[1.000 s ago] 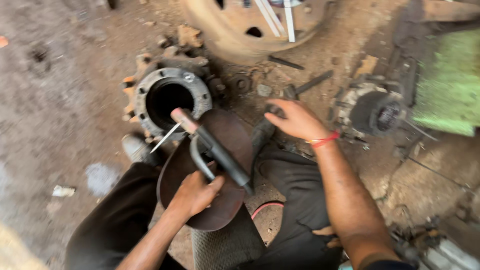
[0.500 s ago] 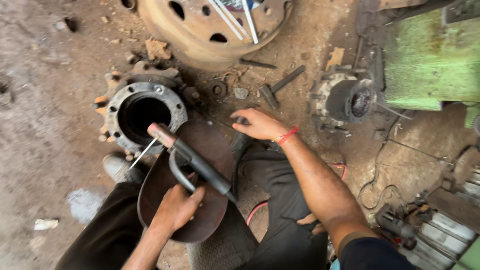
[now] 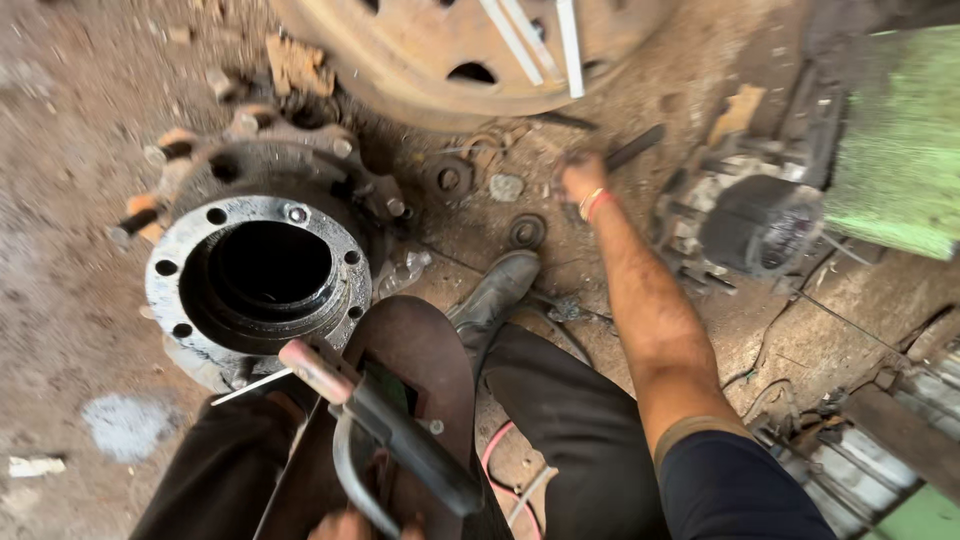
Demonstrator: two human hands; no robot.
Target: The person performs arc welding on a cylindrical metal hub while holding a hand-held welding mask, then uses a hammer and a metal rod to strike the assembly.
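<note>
My left hand (image 3: pixel 345 525) shows only its fingertips at the bottom edge. It grips the lower end of a brown welding shield (image 3: pixel 420 350) that rests across my lap. A black electrode holder (image 3: pixel 410 445) with a thin rod (image 3: pixel 250 387) lies on the shield. The rod points toward a grey wheel hub (image 3: pixel 175 290) with a ring of bolt holes. My right hand (image 3: pixel 578 178), with a red band at the wrist, is stretched far forward and blurred. Its fingers are curled over the head end of a dark hammer (image 3: pixel 635 147) on the ground.
A rusty wheel rim (image 3: pixel 420 60) lies at the top with white strips on it. At the right a greasy hub part (image 3: pixel 755 220) stands beside a green machine (image 3: pixel 900 140). A ring washer (image 3: pixel 526 231) and small scraps lie on the dirt near my boot (image 3: pixel 495 295).
My right hand has moved from near my knee forward to the hammer. My view has moved closer to the hub, so my left hand now sits at the bottom edge.
</note>
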